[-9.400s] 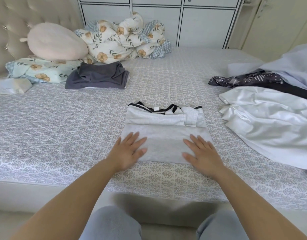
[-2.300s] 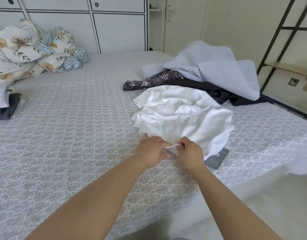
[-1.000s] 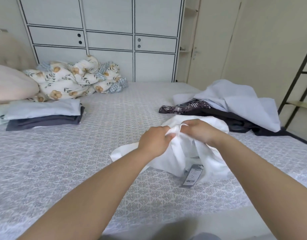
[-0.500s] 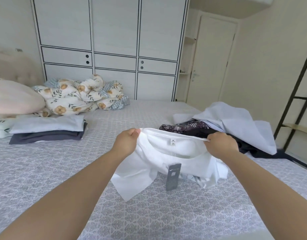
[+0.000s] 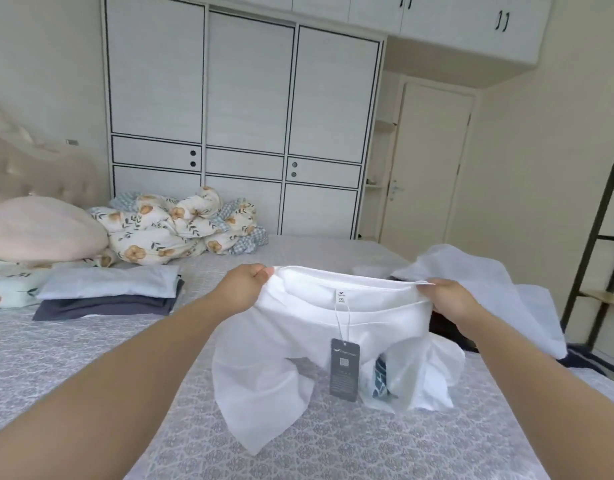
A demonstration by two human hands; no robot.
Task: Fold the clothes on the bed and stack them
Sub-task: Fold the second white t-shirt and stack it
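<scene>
I hold a white T-shirt (image 5: 291,344) up over the bed (image 5: 90,348), its neck opening stretched wide between my hands. My left hand (image 5: 244,285) grips the collar's left side and my right hand (image 5: 445,299) pinches its right side. A grey price tag (image 5: 344,368) dangles on a string from the neck label. The shirt's lower part hangs crumpled and touches the bedspread. At the left lies a stack of folded clothes (image 5: 108,296), pale blue on top of dark grey.
A pale blue garment (image 5: 478,289) and dark clothes (image 5: 451,330) lie heaped at the right, partly behind the shirt. A pink pillow (image 5: 38,226) and floral quilt (image 5: 173,226) sit by the headboard. White wardrobes (image 5: 243,133) stand behind; a black ladder shelf (image 5: 603,237) at right.
I picked the white shirt off the heap, raised it and spread its collar apart between both hands. My view tilted upward. The folded light garment now tops the stack at left.
</scene>
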